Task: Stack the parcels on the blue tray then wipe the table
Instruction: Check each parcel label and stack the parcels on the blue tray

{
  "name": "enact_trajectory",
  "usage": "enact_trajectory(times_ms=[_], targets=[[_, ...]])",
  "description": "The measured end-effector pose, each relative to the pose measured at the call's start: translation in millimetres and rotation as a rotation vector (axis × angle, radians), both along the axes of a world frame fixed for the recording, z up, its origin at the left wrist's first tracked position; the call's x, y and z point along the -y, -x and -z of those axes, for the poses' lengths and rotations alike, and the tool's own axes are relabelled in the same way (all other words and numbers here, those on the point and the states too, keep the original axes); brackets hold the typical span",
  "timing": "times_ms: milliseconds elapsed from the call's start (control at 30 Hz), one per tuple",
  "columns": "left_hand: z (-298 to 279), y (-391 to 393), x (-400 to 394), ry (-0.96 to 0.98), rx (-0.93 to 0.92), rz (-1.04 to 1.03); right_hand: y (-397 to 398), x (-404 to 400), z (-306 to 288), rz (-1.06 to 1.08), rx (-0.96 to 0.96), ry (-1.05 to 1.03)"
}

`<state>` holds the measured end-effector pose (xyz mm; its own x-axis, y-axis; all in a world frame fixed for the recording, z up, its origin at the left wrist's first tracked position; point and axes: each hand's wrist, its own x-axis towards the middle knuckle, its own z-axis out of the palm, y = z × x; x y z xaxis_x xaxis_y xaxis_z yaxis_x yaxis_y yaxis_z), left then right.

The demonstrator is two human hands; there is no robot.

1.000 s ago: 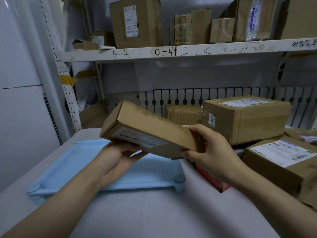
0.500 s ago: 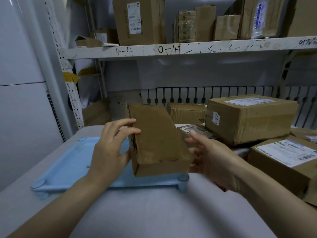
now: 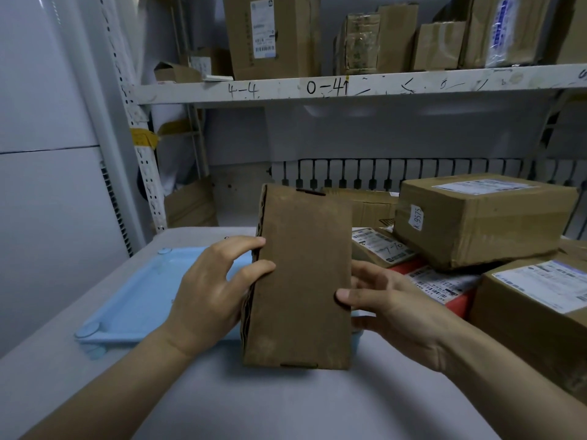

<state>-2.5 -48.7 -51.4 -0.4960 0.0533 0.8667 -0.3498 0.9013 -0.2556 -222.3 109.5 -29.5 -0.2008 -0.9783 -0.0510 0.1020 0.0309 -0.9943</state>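
Note:
I hold a long flat cardboard parcel [image 3: 301,277] lengthwise in front of me, its plain brown face up, above the right part of the blue tray [image 3: 139,300]. My left hand [image 3: 212,293] grips its left edge and my right hand [image 3: 390,300] grips its right edge with the thumb on top. The tray lies on the grey table [image 3: 286,404] with nothing else visible on it. More parcels wait on the right: a large taped box [image 3: 482,220], a labelled box [image 3: 540,309], a red parcel [image 3: 444,287] and a small labelled parcel [image 3: 378,246].
A white shelf [image 3: 349,87] marked "4-4" and "0-41" runs overhead with several cardboard boxes on it. A perforated rack post [image 3: 143,173] stands at the table's back left. A white wall panel [image 3: 47,185] borders the left side.
The parcel has been turned from lying crosswise, label toward me, to lengthwise with its plain face up. My left hand moved from beneath it to its left edge; both hands now hold it.

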Motion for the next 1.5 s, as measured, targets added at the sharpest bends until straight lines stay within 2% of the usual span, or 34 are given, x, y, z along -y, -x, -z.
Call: enact_trajectory(times_ms=[133, 200, 267, 300, 367, 433, 500, 567, 700, 800, 967, 1067, 1200, 1300, 1367, 1500], targets=[[-0.8, -1.7, -5.3, -0.04, -0.038, -0.019, -2.1, 2.8, -3.5, 0.01, -0.021, 0.016], [-3.0, -0.8, 0.9, -0.128, -0.065, -0.015, -3.5, 4.5, -4.9, 0.0, -0.002, 0.016], [-10.1, -2.6, 8.6, -0.253, 0.009, 0.011, -5.5, 6.8, -6.6, -0.017, 0.026, 0.037], [-11.8, -3.2, 10.0, -0.35, 0.046, 0.06, -6.2, 8.7, -7.1, -0.023, 0.013, 0.061], [-15.5, -6.4, -7.5, -0.728, 0.023, 0.164, -9.0, 14.4, -9.8, 0.031, -0.08, 0.092], [-19.5, -2.1, -23.1, -1.03, -0.156, 0.254, -10.4, 19.8, -11.6, 0.107, -0.196, 0.084], [-24.2, 0.5, -27.5, -1.215, -0.325, 0.349, -14.5, 24.0, -11.5, 0.064, -0.285, 0.077], [-33.5, 0.0, -24.8, -1.446, -0.428, 0.388, -20.2, 25.0, -11.3, -0.004, -0.272, 0.082], [-33.9, -9.1, -15.4, -1.915, -0.473, 0.384, -27.2, 22.8, -6.3, -0.038, -0.25, 0.027], [-29.8, -13.8, -15.3, -2.127, -0.524, 0.378, -32.0, 24.8, -2.4, -0.061, -0.163, -0.051], [-25.3, -26.4, -17.1, -2.256, -0.564, 0.582, -44.0, 42.4, 4.4, -0.006, 0.061, -0.121], [-19.5, -37.0, -15.5, -2.289, -0.705, 0.791, -58.7, 61.5, 7.9, 0.029, 0.125, -0.121], [-8.4, -53.9, -4.9, -2.241, -0.922, 0.914, -91.0, 92.3, 6.8, 0.015, 0.11, -0.149], [-3.4, -73.5, 10.4, -2.234, -1.128, 0.899, -117.5, 118.6, 6.7, -0.012, 0.111, -0.175], [-3.2, -86.6, 21.3, -2.226, -1.264, 0.809, -134.7, 137.9, 8.6, -0.015, 0.106, -0.188], [-5.0, -105.1, 43.3, -2.223, -1.399, 0.633, -161.6, 171.5, 15.9, -0.009, 0.088, -0.209]])
